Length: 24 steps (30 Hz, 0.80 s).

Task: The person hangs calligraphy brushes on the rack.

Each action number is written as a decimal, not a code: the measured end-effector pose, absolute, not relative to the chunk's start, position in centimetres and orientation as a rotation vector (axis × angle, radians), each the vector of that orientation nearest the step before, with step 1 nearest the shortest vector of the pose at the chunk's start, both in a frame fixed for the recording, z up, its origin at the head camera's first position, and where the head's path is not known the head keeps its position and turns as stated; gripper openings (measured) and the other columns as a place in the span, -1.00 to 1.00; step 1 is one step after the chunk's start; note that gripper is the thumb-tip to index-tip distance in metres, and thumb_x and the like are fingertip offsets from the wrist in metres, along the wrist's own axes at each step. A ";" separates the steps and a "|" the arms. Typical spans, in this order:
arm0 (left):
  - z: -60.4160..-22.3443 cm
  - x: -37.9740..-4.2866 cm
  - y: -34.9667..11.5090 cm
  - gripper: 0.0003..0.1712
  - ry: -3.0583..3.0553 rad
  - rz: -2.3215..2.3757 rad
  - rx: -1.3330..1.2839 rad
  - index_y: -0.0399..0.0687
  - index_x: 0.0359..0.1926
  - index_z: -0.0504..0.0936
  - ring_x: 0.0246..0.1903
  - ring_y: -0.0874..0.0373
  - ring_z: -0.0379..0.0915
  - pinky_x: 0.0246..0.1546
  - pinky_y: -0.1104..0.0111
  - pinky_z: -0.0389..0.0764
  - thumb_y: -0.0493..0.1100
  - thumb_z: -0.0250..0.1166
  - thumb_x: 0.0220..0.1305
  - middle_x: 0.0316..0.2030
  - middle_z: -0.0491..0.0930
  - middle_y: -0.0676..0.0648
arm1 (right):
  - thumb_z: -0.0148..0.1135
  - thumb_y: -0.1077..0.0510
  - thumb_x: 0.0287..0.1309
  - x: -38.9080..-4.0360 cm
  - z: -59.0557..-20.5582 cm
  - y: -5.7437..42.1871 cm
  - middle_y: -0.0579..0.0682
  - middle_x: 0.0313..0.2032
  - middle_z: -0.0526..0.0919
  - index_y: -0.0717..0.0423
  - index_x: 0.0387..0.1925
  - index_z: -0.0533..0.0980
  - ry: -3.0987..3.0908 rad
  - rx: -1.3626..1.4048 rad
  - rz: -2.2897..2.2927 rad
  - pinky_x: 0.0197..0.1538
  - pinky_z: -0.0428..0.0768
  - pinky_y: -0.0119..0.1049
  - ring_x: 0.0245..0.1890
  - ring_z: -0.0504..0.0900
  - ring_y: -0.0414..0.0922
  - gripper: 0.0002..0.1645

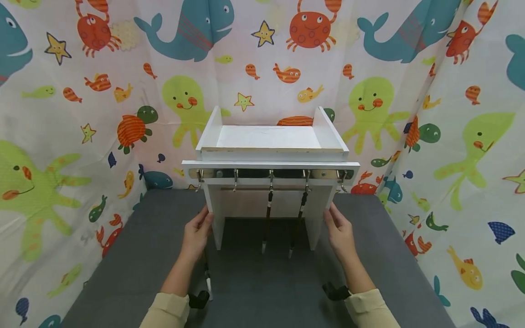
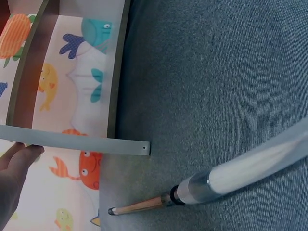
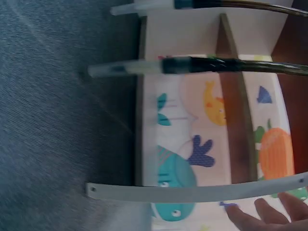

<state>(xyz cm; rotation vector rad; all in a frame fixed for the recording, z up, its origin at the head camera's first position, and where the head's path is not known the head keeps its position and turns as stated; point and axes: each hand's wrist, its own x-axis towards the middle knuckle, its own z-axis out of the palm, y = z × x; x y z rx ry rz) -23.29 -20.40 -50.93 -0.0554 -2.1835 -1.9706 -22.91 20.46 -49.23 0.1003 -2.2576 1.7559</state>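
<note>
A white hook shelf (image 1: 262, 157) with an open tray on top stands at the middle of the grey table. My left hand (image 1: 197, 232) holds its left side panel, thumb and fingertips at the front edge, which also shows in the left wrist view. At the right panel, my right hand (image 1: 339, 230) holds the edge in the same way. Two brushes with clear caps, one brush (image 1: 267, 218) and another brush (image 1: 298, 223), hang from hooks between the panels. Beside my left wrist, a third capped brush (image 2: 250, 173) lies on the table, partly hidden by that arm in the head view.
Several metal hooks (image 1: 235, 180) run along the shelf's front rail. The grey table (image 1: 262, 282) reaches to a patterned sea-animal curtain (image 1: 123, 68) behind and at both sides. Black wrist cameras (image 1: 335, 291) sit at both cuffs.
</note>
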 end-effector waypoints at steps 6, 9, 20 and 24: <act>-50.4 -23.2 -20.9 -0.34 -2.217 -2.019 -0.087 0.06 0.50 0.32 0.37 -0.05 0.35 0.21 0.04 0.52 0.14 0.14 0.49 0.45 0.34 -0.13 | -0.02 -0.11 0.55 -22.7 -48.7 20.1 0.13 0.47 0.31 0.09 0.53 0.19 -2.226 -0.006 1.892 0.25 0.52 -0.13 0.39 0.40 0.06 -0.31; -50.4 -23.0 -21.5 -0.33 -2.186 -2.103 -0.074 0.06 0.50 0.33 0.40 0.00 0.32 0.23 0.12 0.52 0.13 0.17 0.48 0.46 0.33 -0.06 | -0.01 -0.17 0.53 -23.2 -49.7 20.2 0.09 0.45 0.34 0.01 0.52 0.22 -2.220 -0.013 1.869 0.25 0.51 -0.04 0.36 0.43 0.04 -0.31; -51.4 -21.2 -24.3 -0.34 -1.995 -2.336 0.156 0.12 0.49 0.33 0.31 0.06 0.45 0.19 0.02 0.57 -0.01 0.26 0.45 0.43 0.37 -0.15 | -0.02 -0.25 0.49 -23.1 -50.3 20.3 0.03 0.50 0.26 -0.03 0.54 0.17 -2.257 -0.038 1.900 0.26 0.50 -0.05 0.43 0.35 0.04 -0.24; -52.4 -20.8 -25.3 -0.39 -2.023 -2.347 0.390 0.10 0.49 0.33 0.36 -0.13 0.35 0.18 -0.03 0.57 -0.11 0.22 0.49 0.42 0.36 -0.22 | -0.04 -0.27 0.49 -23.3 -50.2 20.1 0.04 0.51 0.24 -0.01 0.55 0.15 -2.250 -0.043 1.915 0.28 0.47 -0.04 0.45 0.32 0.04 -0.21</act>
